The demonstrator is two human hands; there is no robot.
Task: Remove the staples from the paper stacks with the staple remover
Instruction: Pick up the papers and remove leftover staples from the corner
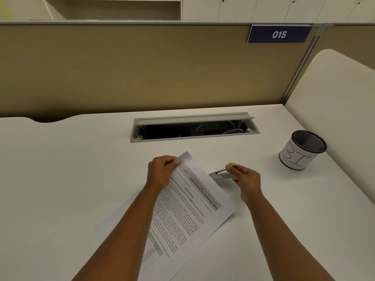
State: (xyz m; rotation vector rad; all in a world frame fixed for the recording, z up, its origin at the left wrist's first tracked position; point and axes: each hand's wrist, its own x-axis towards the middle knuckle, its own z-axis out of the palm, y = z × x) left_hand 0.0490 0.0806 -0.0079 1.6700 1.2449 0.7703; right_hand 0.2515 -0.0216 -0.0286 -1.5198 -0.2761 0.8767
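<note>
A stack of printed paper [190,201] lies slanted on the white desk [71,169], its top corner lifted. My left hand [161,172] pinches that top corner between thumb and fingers. My right hand [246,179] grips a staple remover [222,173] with yellow grips and metal jaws. The jaws point left and touch the paper's right edge near the top. No staple is visible at this size.
A black mesh cup [302,150] wrapped in white paper with handwritten letters stands at the right. An open cable tray [192,128] is set into the desk behind the paper. A tan partition [142,67] with a "015" sign closes off the back; a white side panel [334,94] rises at the right.
</note>
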